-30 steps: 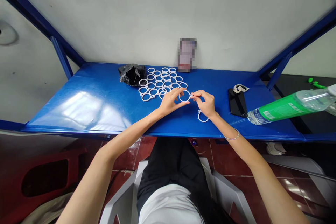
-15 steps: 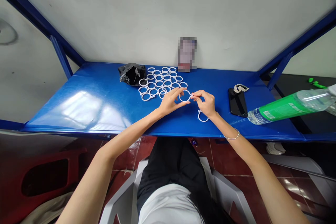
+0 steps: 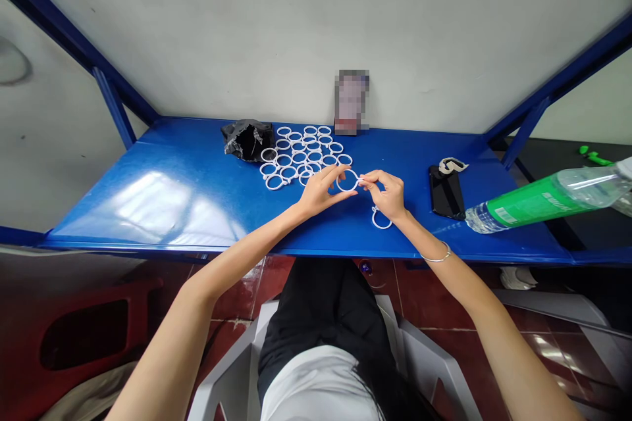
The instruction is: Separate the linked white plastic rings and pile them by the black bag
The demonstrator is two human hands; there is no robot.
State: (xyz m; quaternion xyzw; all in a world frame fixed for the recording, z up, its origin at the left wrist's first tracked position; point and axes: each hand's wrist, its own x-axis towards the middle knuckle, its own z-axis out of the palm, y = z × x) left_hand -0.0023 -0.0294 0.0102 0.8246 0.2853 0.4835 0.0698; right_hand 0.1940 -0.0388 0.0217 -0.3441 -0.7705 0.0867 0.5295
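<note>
Both hands are on one white ring (image 3: pixel 348 191) with a small knob on its side, held just above the tabletop. My left hand (image 3: pixel 323 192) curls around the ring's left side, its thumb stretched below it and its fingers above. My right hand (image 3: pixel 386 192) pinches the knob at the right between thumb and fingertips. Another white ring (image 3: pixel 381 228) lies on the table under the right hand, partly hidden by it. Several more white rings (image 3: pixel 275 189) lie spread beyond the left hand, some overlapping.
A crumpled black bag (image 3: pixel 247 138), its mouth open, sits left of the rings on the blue table (image 3: pixel 207 210). A blurred-out upright item (image 3: pixel 351 102) leans against the wall. To the right are a black phone (image 3: pixel 447 194), a whitish curled item (image 3: pixel 453 165) and a tilted green-labelled bottle (image 3: pixel 538 202).
Almost nothing differs. Both hands keep the same hold on the ring, and the rings on the table stay where they were.
</note>
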